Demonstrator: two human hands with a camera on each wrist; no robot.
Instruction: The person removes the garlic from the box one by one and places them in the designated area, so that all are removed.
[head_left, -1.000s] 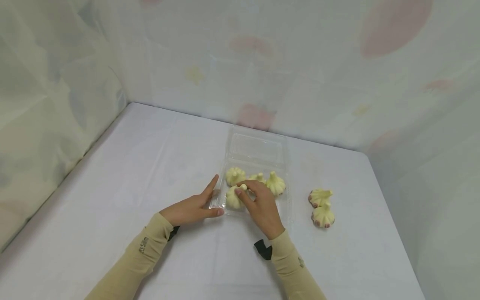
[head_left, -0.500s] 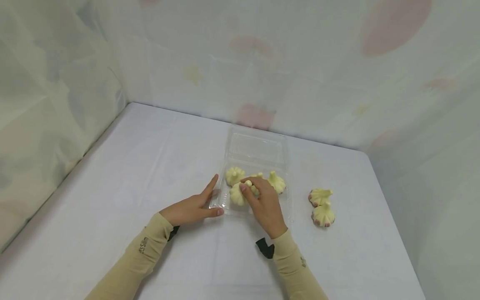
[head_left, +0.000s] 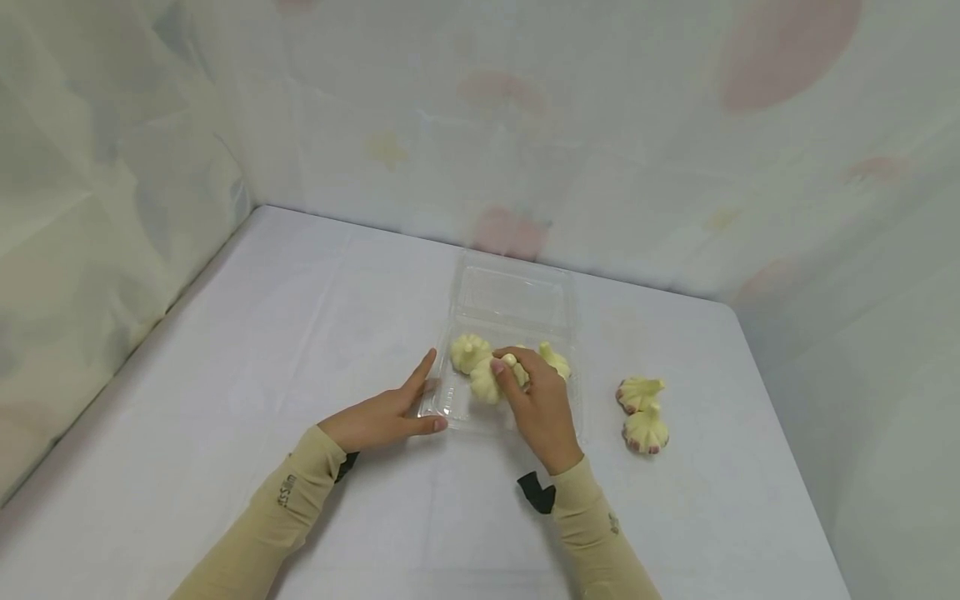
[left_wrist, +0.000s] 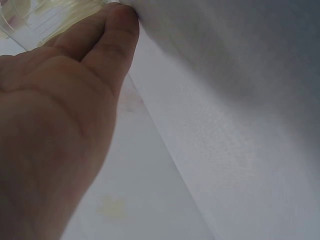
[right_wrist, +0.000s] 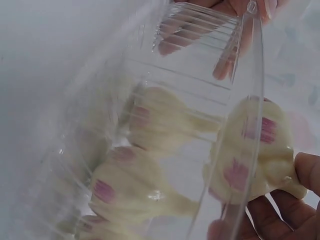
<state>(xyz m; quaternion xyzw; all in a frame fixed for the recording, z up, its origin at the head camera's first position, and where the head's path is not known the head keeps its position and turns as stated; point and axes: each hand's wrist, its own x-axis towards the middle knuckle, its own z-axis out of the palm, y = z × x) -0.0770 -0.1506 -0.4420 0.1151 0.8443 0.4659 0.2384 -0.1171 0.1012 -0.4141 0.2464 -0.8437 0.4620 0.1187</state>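
Observation:
My right hand [head_left: 542, 406] grips a pale garlic bulb [head_left: 486, 382] by its stem, over the near part of a clear plastic box [head_left: 444, 402]. Purple patches mark that held bulb [right_wrist: 270, 131] in the right wrist view. Inside the box, one bulb [head_left: 470, 352] sits at the left and another [head_left: 555, 360] at the right; a bulb between them is partly hidden by my right hand. With thumb and fingers spread, my left hand [head_left: 378, 418] rests against the box's left near corner. The left wrist view shows its palm [left_wrist: 50, 115] and straight fingers.
The box's raised or folded-back clear lid [head_left: 513, 296] lies toward the back wall cloth [head_left: 390, 100]. Two more bulbs with purple bases, one [head_left: 639, 394] behind the other [head_left: 646, 431], lie on the white table [head_left: 720, 500] to the right.
My right hand has moved the gripped bulb a little to the right and away from me, off the box's near left area. The left hand has stayed in place.

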